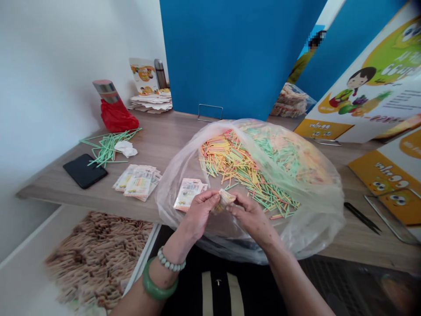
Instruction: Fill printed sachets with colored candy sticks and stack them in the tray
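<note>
My left hand [200, 213] and my right hand [250, 215] both pinch a small printed paper packet [225, 198] over the near edge of a large clear plastic bag [315, 219]. The bag lies open on the wooden table [164, 136] and holds a heap of thin coloured sticks [245, 169] in orange, yellow and green. Just left of my left hand, a few more flat packets [189, 193] rest on the bag's plastic. My left wrist wears a green bangle and a bead bracelet.
A pile of packets [138, 181], a black phone [84, 170], loose green sticks [107, 147] with a crumpled tissue and a red bag with a flask [115, 112] lie to the left. Printed boards [378, 87] stand right; black tweezers [362, 217] lie near them. A box of tan sticks [98, 254] sits below.
</note>
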The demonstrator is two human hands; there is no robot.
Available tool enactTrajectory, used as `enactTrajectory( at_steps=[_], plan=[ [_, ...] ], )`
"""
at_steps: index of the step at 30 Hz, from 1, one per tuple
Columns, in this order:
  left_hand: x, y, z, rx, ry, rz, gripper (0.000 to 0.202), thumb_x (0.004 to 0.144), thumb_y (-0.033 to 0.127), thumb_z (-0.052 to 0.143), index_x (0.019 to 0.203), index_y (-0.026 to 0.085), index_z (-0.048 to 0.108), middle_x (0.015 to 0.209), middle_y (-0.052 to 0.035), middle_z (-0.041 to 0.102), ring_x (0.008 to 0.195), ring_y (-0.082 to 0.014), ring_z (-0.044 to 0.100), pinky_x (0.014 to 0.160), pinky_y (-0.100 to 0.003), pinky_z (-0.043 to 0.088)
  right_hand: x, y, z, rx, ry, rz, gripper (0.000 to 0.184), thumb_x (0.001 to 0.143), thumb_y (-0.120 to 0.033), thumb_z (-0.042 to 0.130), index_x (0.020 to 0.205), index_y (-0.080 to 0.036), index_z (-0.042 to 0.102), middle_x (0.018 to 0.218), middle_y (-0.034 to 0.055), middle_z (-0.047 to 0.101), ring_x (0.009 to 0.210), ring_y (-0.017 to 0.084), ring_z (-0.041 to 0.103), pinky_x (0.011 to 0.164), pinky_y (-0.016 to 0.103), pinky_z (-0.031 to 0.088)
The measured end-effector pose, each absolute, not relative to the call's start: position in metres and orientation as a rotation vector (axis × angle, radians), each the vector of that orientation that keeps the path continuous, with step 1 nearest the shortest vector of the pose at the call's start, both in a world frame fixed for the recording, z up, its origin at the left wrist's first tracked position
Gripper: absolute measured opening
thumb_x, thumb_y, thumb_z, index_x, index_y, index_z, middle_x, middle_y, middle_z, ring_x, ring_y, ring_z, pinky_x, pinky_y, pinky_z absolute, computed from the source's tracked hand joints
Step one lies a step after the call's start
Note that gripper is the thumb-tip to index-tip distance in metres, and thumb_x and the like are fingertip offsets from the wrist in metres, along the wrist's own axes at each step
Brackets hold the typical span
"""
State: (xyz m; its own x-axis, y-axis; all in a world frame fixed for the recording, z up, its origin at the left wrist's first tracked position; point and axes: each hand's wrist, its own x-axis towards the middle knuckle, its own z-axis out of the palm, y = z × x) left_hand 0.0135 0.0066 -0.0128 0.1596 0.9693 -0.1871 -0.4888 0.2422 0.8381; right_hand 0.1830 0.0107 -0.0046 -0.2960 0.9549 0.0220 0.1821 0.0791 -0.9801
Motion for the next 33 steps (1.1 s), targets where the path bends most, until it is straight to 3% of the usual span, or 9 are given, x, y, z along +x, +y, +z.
enactTrajectory(
  at_steps=[2, 4, 8, 16, 20, 22, 25, 28, 33],
  plan=[
    [0.012, 0.004, -0.011, 0.697, 0.832, 1.190, 0.030, 0.074, 0.042, 0.080, 0.092, 0.018, 0.078, 0.080, -0.0035, 0.071, 0.079, -0.0151, 0.061, 0.074, -0.023, 0.045, 0.177, 0.012, -0.011, -1.187, -1.478, 1.241, 0.012, 0.080, -0.031, 0.066, 0.082, -0.020, 0.070, 0.078, 0.0003, 0.068, 0.078, 0.018, 0.061, 0.077, 0.031, 0.048],
    [0.008, 0.002, -0.010, 0.709, 0.802, 1.181, 0.035, 0.076, 0.042, 0.079, 0.103, 0.019, 0.077, 0.087, -0.0040, 0.073, 0.086, -0.0166, 0.063, 0.079, -0.025, 0.047, 0.173, 0.013, -0.011, -1.179, -1.422, 1.248, 0.016, 0.080, -0.034, 0.067, 0.075, -0.020, 0.070, 0.072, -0.0006, 0.065, 0.072, 0.016, 0.057, 0.071, 0.029, 0.045],
    [-0.002, -0.005, -0.007, 0.788, 0.781, 1.121, 0.043, 0.070, 0.033, 0.084, 0.109, 0.020, 0.075, 0.087, -0.0030, 0.073, 0.082, -0.0165, 0.063, 0.079, -0.026, 0.047, 0.171, 0.008, -0.001, -1.174, -1.486, 1.247, 0.017, 0.079, -0.036, 0.069, 0.072, -0.020, 0.070, 0.067, -0.0011, 0.062, 0.067, 0.015, 0.053, 0.065, 0.027, 0.042],
    [-0.024, -0.015, 0.020, 1.236, 0.996, 1.285, 0.020, 0.086, 0.030, 0.063, 0.082, 0.017, 0.078, 0.091, -0.0068, 0.071, 0.095, -0.0213, 0.061, 0.091, -0.032, 0.044, 0.141, 0.005, -0.006, -1.108, -1.519, 1.362, 0.018, 0.080, -0.040, 0.067, 0.082, -0.022, 0.068, 0.074, 0.0012, 0.064, 0.075, 0.019, 0.058, 0.071, 0.030, 0.047],
    [-0.055, -0.016, 0.024, 1.046, 1.171, 1.464, 0.011, 0.079, 0.023, 0.065, 0.072, 0.017, 0.070, 0.078, -0.0011, 0.064, 0.076, -0.0156, 0.059, 0.075, -0.026, 0.045, 0.111, 0.006, -0.003, -1.099, -1.672, 1.475, 0.015, 0.078, -0.035, 0.064, 0.078, -0.020, 0.066, 0.068, -0.0009, 0.058, 0.068, 0.016, 0.053, 0.066, 0.027, 0.042],
    [-0.081, -0.010, 0.021, 1.026, 1.290, 1.487, 0.014, 0.083, 0.029, 0.062, 0.078, 0.018, 0.070, 0.074, 0.0000, 0.064, 0.071, -0.0158, 0.058, 0.070, -0.026, 0.046, 0.101, 0.011, -0.001, -1.157, -1.769, 1.484, 0.018, 0.079, -0.035, 0.060, 0.069, -0.019, 0.060, 0.061, -0.0019, 0.053, 0.063, 0.015, 0.049, 0.062, 0.026, 0.039],
    [-0.127, 0.008, 0.012, 1.237, 1.701, 1.497, 0.027, 0.092, 0.034, 0.051, 0.097, 0.019, 0.072, 0.092, -0.0045, 0.073, 0.086, -0.0206, 0.064, 0.080, -0.030, 0.048, 0.091, 0.024, 0.003, -1.391, -1.941, 1.220, 0.022, 0.085, -0.034, 0.049, 0.069, -0.020, 0.055, 0.063, -0.0008, 0.053, 0.065, 0.016, 0.052, 0.063, 0.027, 0.037],
    [-0.164, 0.031, -0.003, 1.575, 2.195, 1.274, 0.033, 0.096, 0.027, 0.043, 0.114, 0.019, 0.069, 0.111, -0.0102, 0.072, 0.099, -0.0255, 0.064, 0.090, -0.036, 0.046, 0.078, 0.035, 0.005, -1.790, -2.165, 0.790, 0.029, 0.093, -0.039, 0.043, 0.078, -0.019, 0.057, 0.076, 0.0058, 0.064, 0.075, 0.021, 0.059, 0.066, 0.031, 0.037],
    [-0.188, 0.059, -0.028, 1.886, 2.600, 0.541, 0.037, 0.098, 0.025, 0.040, 0.124, 0.015, 0.064, 0.102, -0.0169, 0.067, 0.094, -0.0312, 0.062, 0.080, -0.040, 0.045, 0.058, 0.043, -0.006, -2.133, -2.209, 0.621, 0.035, 0.091, -0.047, 0.054, 0.106, -0.015, 0.061, 0.097, 0.0156, 0.070, 0.088, 0.027, 0.066, 0.070, 0.031, 0.040]
  ],
)
